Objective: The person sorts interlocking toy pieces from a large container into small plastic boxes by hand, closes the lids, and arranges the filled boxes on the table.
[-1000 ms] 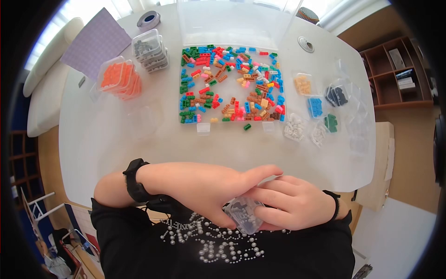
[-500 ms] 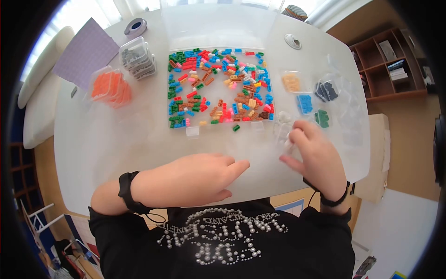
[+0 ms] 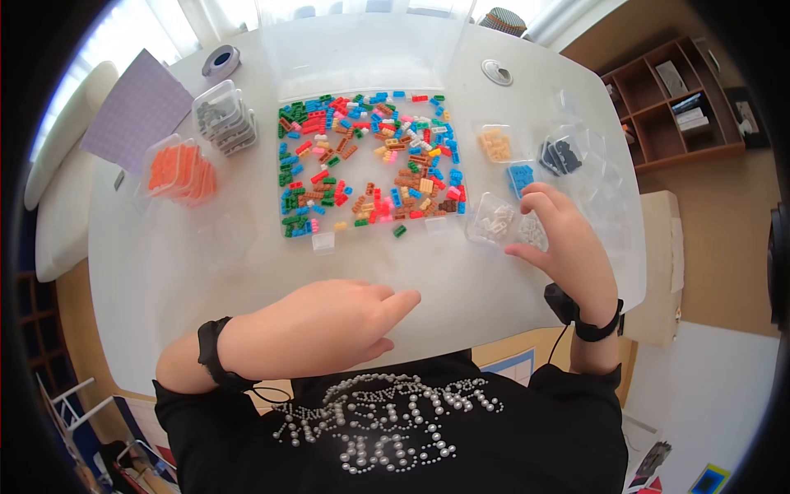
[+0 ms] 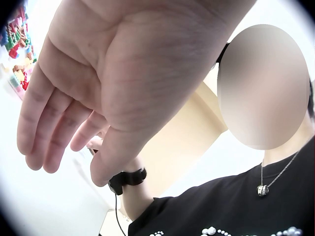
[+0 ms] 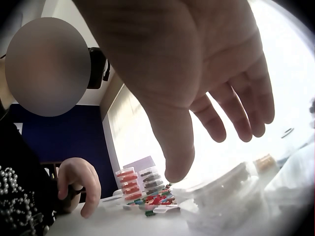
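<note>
My right hand (image 3: 572, 251) hovers at the right of the table, thumb and fingers spread apart with nothing between them. Just beyond its fingertips, a clear box of white bricks (image 3: 494, 222) stands on the table. A second box of white pieces (image 3: 533, 233) sits partly behind the thumb and fingers. Seen from the right wrist, the thumb (image 5: 178, 162) hangs close over clear plastic boxes (image 5: 216, 191). My left hand (image 3: 321, 329) is in front of my chest at the table's near edge, palm turned down. Its fingers (image 4: 49, 132) are loosely extended and hold nothing.
A wide clear case (image 3: 374, 193) of mixed bricks, its lid raised, fills the table's middle. One green brick (image 3: 400, 231) lies before it. Orange (image 3: 181, 171) and grey (image 3: 224, 119) box stacks stand left; yellow (image 3: 495, 144), blue (image 3: 520, 177) and black (image 3: 561, 155) boxes stand right.
Both hands held a clear box at the chest; it has left them. My right hand moved right and forward to the white-brick boxes and drew back slightly. My left hand stayed near the chest, fingers loosened.
</note>
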Demonstrator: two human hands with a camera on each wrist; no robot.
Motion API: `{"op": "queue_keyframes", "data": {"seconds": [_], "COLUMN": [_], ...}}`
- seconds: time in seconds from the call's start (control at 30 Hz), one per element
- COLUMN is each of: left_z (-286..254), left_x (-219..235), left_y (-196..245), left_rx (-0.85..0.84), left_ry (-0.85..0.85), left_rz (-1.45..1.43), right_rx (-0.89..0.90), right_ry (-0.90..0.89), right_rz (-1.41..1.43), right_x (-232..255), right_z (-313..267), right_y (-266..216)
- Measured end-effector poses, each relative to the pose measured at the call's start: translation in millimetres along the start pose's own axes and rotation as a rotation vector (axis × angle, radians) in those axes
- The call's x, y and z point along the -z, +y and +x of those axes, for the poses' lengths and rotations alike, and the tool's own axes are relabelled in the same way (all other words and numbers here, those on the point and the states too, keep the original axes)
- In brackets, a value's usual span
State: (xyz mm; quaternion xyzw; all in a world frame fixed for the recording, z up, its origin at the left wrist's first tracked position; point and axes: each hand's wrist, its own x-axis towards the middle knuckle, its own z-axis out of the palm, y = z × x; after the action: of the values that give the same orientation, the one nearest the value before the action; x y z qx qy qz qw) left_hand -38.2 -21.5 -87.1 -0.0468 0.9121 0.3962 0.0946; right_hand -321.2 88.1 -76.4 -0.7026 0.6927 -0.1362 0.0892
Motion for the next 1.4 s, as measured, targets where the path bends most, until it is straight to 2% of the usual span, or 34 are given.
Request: {"op": "queue_keyframes", "data": {"seconds": [0.17,0.3,0.5,0.57,0.7,0.77,0.8,0.97,1.13,1.2,1.27,1.33,1.4], "left_z": [0,0,-1,-1,-3,-2,-1,-3,-6,-8,-8,-9,-9], "left_x": [1,-1,-2,-1,0,0,0,2,5,-1,-4,-4,-4], "left_y": [1,0,0,2,3,2,1,3,3,-2,-4,-4,-4], "left_rx": [-0.010,-0.037,-0.041,-0.039,-0.025,-0.007,0.007,0.019,0.037,-0.007,-0.018,-0.004,-0.036], "left_ry": [0.021,0.058,0.063,0.060,0.054,0.019,-0.017,-0.034,-0.047,0.000,0.012,0.036,-0.012], "left_rz": [0.002,0.006,0.006,0.008,0.005,0.017,0.032,0.045,0.038,0.015,0.003,-0.007,-0.001], "right_rx": [-0.164,-0.214,-0.103,-0.093,-0.144,-0.042,-0.045,0.024,0.044,0.064,-0.030,0.005,0.044], "right_ry": [-0.100,-0.090,-0.077,-0.082,-0.021,0.041,0.042,-0.099,-0.073,-0.068,-0.103,-0.109,-0.114], "right_rz": [-0.068,-0.082,-0.109,-0.199,-0.110,-0.043,-0.044,-0.034,-0.029,-0.018,0.051,0.048,0.047], "right_x": [13,1,-10,-12,10,17,17,-3,-11,-15,-18,-18,-19], "right_z": [-15,-22,-17,-14,-6,0,3,14,13,14,13,14,16], "right_y": [17,24,30,33,15,-3,-9,-19,-16,-16,-15,-14,-14]}}
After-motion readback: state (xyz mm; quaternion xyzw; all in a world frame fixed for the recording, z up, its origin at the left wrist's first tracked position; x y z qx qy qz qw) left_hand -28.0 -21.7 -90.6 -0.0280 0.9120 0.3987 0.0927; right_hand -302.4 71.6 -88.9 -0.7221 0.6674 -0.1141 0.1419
